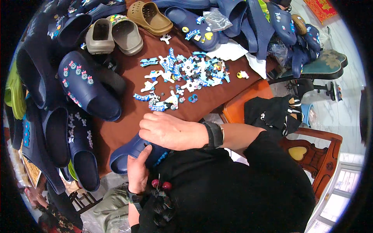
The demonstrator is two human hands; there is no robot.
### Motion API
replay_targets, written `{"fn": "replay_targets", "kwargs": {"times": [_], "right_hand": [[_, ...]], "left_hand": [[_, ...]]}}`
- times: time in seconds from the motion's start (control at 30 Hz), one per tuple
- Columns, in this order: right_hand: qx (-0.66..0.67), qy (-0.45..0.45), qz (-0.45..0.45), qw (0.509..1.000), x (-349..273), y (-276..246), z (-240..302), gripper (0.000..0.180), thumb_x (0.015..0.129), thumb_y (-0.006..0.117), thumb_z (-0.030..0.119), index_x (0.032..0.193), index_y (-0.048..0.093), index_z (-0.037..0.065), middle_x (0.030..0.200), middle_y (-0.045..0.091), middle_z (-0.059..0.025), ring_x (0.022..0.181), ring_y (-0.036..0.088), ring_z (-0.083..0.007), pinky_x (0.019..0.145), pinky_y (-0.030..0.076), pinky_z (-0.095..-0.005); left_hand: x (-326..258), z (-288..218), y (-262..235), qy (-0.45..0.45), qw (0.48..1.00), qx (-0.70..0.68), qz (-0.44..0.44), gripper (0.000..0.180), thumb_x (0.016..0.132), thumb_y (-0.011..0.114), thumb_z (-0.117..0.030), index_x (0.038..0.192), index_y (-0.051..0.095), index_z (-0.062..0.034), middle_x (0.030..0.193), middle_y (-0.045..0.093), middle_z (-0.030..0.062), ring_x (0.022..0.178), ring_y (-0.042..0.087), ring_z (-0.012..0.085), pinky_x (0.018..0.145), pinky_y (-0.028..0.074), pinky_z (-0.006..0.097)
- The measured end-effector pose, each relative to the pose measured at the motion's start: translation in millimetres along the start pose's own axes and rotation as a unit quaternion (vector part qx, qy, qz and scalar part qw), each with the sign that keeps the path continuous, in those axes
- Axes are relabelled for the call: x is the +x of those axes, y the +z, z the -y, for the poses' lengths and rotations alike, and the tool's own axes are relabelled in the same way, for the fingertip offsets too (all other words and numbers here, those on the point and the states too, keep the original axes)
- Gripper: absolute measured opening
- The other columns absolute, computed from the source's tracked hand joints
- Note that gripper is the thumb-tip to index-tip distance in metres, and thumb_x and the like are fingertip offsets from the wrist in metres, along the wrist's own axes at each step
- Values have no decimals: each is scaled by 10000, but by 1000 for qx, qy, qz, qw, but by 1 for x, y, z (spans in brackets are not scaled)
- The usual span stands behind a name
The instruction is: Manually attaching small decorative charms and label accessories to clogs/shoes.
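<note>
The navy clog (132, 147) sits beneath the right grip (165, 130), its side clasped by the left grip (138, 173), thumb against the upper. The right one is curled narrow over it; whether it pinches anything, I can't tell from here. I'd call this one part done: blue charms (161, 158) already sit just right of the left grip. Beyond the right grip, a heap of loose charms (194, 70) covers the worktop (124, 128), so plenty seems left. Up-left of both grips, a swirl-decorated clog (91, 93) looks finished
</note>
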State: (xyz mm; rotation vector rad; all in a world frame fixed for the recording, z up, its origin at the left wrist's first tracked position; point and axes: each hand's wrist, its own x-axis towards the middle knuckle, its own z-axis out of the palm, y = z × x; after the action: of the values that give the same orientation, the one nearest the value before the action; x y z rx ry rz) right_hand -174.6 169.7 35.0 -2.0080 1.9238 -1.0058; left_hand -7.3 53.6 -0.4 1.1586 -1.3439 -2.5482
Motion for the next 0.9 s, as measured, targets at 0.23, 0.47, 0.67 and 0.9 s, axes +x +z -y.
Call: {"fn": "replay_targets", "kwargs": {"times": [0.23,0.47,0.67,0.9], "right_hand": [[1,1,40,999,-6,-6,0,71,811,539,131,824,541,60,860,508,-73,862,502,-252,737,422,-367],[-31,26,45,998,-8,-9,11,91,807,547,136,843,557,52,894,521,-86,892,502,-259,760,409,-371],[-71,43,44,996,0,0,2,155,830,533,136,944,524,30,897,492,-98,879,480,-259,772,395,-385],[9,140,168,976,12,-2,1,161,848,526,106,976,527,10,859,616,-132,854,596,-313,767,434,-429]], "left_hand": [[0,1,3,2,1000,8,15,361,863,630,-6,1219,572,-8,1148,636,61,1066,603,180,958,461,329],[0,3,1,-2,1000,-18,4,377,845,607,24,1219,566,-4,1132,633,60,1049,607,178,937,474,322],[3,4,-1,4,1000,24,6,382,838,608,23,1217,562,-5,1111,635,57,1032,609,175,925,471,312],[2,6,-3,29,996,87,-6,374,836,655,0,1203,582,-1,1113,654,66,1009,620,166,910,472,305]]}}
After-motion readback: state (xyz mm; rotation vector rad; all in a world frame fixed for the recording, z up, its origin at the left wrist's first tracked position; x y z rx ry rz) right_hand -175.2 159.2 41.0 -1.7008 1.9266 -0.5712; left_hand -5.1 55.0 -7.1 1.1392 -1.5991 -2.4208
